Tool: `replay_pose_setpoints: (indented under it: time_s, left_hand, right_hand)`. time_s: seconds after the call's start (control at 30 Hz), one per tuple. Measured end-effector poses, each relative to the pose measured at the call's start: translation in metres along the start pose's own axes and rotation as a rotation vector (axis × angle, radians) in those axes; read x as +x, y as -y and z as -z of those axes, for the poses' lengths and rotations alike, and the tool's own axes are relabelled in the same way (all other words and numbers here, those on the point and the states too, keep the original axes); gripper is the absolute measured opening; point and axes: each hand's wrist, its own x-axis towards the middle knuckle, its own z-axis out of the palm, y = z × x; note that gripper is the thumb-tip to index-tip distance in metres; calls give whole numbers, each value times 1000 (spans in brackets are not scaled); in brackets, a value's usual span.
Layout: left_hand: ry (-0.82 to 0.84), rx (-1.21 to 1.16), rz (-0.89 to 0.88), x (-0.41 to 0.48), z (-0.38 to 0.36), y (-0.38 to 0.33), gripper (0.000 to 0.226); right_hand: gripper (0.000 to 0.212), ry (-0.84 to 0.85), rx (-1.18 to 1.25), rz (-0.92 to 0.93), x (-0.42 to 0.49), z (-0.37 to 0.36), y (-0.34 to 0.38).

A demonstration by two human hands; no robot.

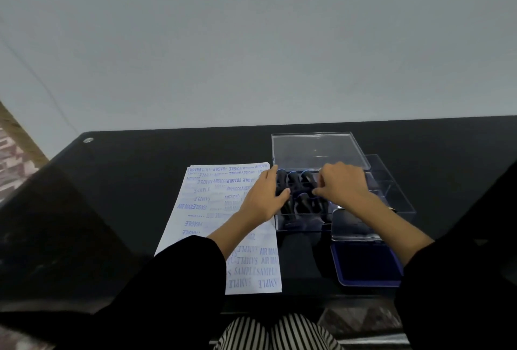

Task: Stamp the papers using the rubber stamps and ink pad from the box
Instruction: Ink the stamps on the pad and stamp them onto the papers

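Black glossy table against pale wall, stamped papers, clear box

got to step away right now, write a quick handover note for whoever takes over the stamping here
Left hand: open, resting against the left side of the clear box, partly over the paper.
Right hand: over the box, fingers pinched down among the black stamps; whether it grips one cannot be told.
Box lid lies behind the box. Ink pad lies open on the black table, near right of the box.
Done: the top paper, left of the box, is crowded with blue SAMPLE, FRAGILE, AMENDED and AIR MAIL marks.
Left: any sheets underneath; their count and state are hidden.
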Motion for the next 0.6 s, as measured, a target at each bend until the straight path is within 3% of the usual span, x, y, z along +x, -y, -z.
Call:
replay_pose_setpoints:
  time_s: [0.3,0.5,0.6]
  left_hand:
    - [10,69,-71,-24,15,-20,51]
    - [1,145,-142,-41,27,-31,46]
    - [-3,166,-180,-47,30,-34,45]
  right_hand:
    - [35,55,-101,21,-13,-6,11]
    - [39,17,157,-117,-18,-5,6]
    - [30,-42,347,-177,-22,0,-3]
